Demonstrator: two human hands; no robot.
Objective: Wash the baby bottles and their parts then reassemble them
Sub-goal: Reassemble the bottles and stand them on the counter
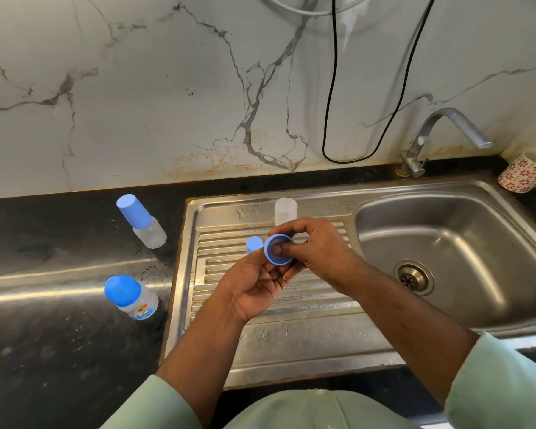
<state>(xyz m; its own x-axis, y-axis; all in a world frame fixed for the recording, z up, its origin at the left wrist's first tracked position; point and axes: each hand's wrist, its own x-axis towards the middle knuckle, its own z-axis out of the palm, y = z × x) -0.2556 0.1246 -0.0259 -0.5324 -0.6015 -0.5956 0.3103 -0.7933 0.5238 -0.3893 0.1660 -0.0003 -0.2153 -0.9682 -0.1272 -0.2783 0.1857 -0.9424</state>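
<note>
Baby bottles are spread across the counter (pixel 59 351) and the steel sink (pixel 291 351), so largest first. The sink's basin sits toward the counter's right end, dry as far as I can tell, nothing in it but the drain, and the tap (pixel 446 125) is off. On the ribbed drainboard, at its back edge, a clear bottle body (pixel 286 210) stands open and looks empty (probably set there to drain or await its top). Left of the sink, on the dark counter, two capped bottles: one (pixel 141 222) near the wall edge, one (pixel 131 298) nearer the front edge, both seemingly empty. A small blue cap (pixel 253 244) stands on the drainboard beside the hands.

Over the drainboard, the left hand (pixel 254 286) grips the blue collar ring (pixel 278 249) by its rim, steadying it, while the right hand (pixel 316 246) pinches it with the thumb pushed inside, likely seating or removing the teat; which one, I cannot tell.
</note>
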